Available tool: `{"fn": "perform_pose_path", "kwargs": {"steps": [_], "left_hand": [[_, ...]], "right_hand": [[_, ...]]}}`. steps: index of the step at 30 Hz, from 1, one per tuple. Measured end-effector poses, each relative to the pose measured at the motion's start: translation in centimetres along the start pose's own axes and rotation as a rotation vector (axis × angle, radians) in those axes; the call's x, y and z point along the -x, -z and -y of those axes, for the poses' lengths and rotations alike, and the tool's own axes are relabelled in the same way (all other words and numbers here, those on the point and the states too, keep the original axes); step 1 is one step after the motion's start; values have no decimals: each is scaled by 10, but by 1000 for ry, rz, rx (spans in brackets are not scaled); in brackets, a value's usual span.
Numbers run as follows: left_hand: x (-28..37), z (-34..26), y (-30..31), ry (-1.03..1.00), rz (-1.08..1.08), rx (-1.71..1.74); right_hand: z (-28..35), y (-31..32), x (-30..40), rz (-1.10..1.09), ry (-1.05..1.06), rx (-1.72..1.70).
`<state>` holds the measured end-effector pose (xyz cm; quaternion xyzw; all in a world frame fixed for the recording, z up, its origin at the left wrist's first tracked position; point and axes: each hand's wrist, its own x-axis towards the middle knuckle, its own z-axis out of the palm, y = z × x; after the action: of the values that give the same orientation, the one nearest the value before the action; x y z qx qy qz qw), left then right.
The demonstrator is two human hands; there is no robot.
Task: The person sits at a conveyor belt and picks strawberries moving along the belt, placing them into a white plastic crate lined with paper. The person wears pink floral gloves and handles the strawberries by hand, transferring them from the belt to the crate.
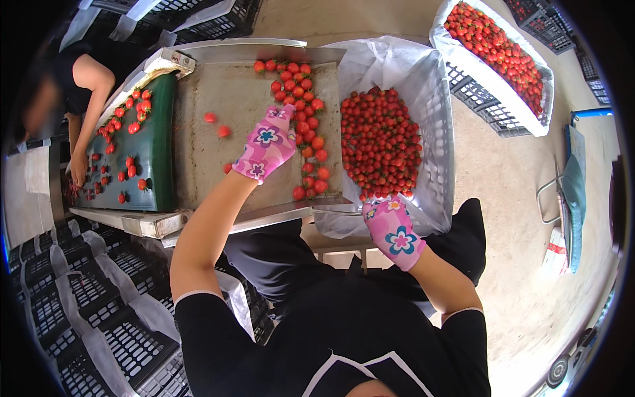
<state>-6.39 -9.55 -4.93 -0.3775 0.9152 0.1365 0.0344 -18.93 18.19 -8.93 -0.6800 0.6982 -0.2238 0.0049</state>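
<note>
Both hands wear pink flowered gloves. My left hand (268,141) rests on the metal chute tray (213,183), its fingertips against a band of cherry tomatoes (310,121) near the tray's right end; whether it grips one is hidden. A few blurred tomatoes (217,124) lie left of it. My right hand (394,228) is at the near rim of a crate lined with white plastic (431,124), its fingertips by the near edge of the tomato heap (379,144); its fingers are partly hidden. The tray's right end meets the crate.
A green conveyor belt (161,149) carrying tomatoes adjoins the tray on the left, where another person's hand (79,168) reaches over it. Another lined crate of tomatoes (496,94) stands back right. Stacked black crates (129,342) are at lower left; a folding chair (573,198) is at right.
</note>
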Motion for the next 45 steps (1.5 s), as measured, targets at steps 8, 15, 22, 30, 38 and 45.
{"fn": "perform_pose_path", "kwargs": {"steps": [8,15,22,30,38,45], "left_hand": [[-33,0,-2,-27,-29,-17],[-44,-10,11,9,243,197],[-44,21,-4,-98,54,338],[-10,-6,18,-140,148,414],[-28,-6,21,-325,263,83],[-105,75,-6,61,-552,110]], "right_hand": [[1,0,0,62,-23,-19],[0,-1,0,89,-39,-14],[3,0,-1,115,-48,-19],[2,1,-1,164,-56,-16],[1,-2,-5,228,-71,-9],[2,-2,-4,297,-78,-24]]}}
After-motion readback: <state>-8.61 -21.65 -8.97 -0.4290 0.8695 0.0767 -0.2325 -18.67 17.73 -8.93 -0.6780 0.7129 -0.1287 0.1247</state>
